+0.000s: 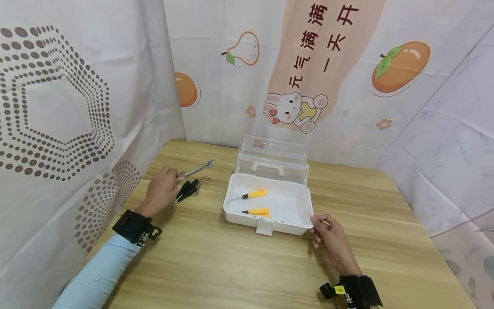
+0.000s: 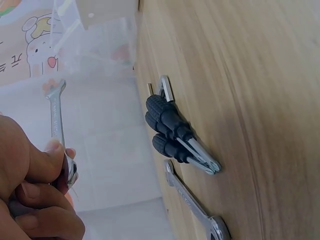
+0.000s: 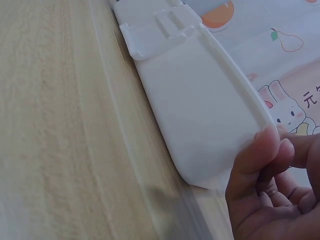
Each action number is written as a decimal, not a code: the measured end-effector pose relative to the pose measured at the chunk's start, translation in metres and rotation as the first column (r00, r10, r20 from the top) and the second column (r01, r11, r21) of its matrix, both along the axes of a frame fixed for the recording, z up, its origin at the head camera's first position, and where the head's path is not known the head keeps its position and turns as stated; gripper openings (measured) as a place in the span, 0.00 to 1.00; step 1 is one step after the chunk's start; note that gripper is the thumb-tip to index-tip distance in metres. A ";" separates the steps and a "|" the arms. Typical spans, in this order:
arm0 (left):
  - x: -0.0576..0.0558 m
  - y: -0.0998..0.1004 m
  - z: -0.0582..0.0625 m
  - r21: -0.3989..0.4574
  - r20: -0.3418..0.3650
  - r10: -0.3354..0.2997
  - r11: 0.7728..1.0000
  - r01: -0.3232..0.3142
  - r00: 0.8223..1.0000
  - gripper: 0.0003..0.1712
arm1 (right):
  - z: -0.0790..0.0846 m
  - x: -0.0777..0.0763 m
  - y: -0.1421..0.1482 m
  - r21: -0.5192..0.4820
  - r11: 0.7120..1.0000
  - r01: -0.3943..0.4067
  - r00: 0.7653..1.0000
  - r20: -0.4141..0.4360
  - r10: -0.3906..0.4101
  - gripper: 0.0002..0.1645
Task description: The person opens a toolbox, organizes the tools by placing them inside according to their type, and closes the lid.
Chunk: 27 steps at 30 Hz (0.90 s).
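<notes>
A printed cloth backdrop (image 1: 227,90) rises behind the worktop (image 1: 216,266), whose surface is wood-grained. Toward its back, near the middle, stands a white box (image 1: 241,218), its clear lid (image 1: 275,155) swung open at the rear. The person's right grip (image 1: 332,238) pinches the rim at the box's near right corner between thumb and fingers. The left grip (image 1: 162,189), well to the left of the box, holds one end of a metal wrench (image 1: 197,168), whose open-ended head points away from the fingers; the left wrist view shows this wrench raised off the wood. Inside the box lie two yellow-handled screwdrivers (image 1: 256,194), apart from each other. Just beside the left grip, a bunch of black-handled screwdrivers (image 1: 188,189) lies on the worktop, with a second wrench (image 2: 195,201) near them. Smallest are the L-shaped metal keys (image 2: 167,90), close to the black handles.
</notes>
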<state>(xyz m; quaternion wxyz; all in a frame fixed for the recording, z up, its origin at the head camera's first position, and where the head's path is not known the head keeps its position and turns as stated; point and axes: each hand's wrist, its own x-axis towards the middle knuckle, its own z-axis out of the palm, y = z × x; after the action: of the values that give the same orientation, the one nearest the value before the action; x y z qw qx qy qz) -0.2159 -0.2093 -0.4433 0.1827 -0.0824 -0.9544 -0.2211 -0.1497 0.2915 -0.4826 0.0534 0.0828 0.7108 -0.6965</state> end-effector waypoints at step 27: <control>-0.002 0.011 0.003 -0.013 -0.004 -0.030 0.999 0.030 1.000 0.08 | 0.003 0.002 -0.002 -0.001 1.000 0.005 1.000 0.002 -0.005 0.17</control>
<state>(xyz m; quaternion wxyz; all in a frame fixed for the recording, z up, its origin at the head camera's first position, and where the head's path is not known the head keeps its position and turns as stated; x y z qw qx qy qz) -0.2178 -0.1981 -0.4401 0.1809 -0.0985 -0.9541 -0.2174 -0.1478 0.2897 -0.4794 0.0524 0.0849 0.7100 -0.6970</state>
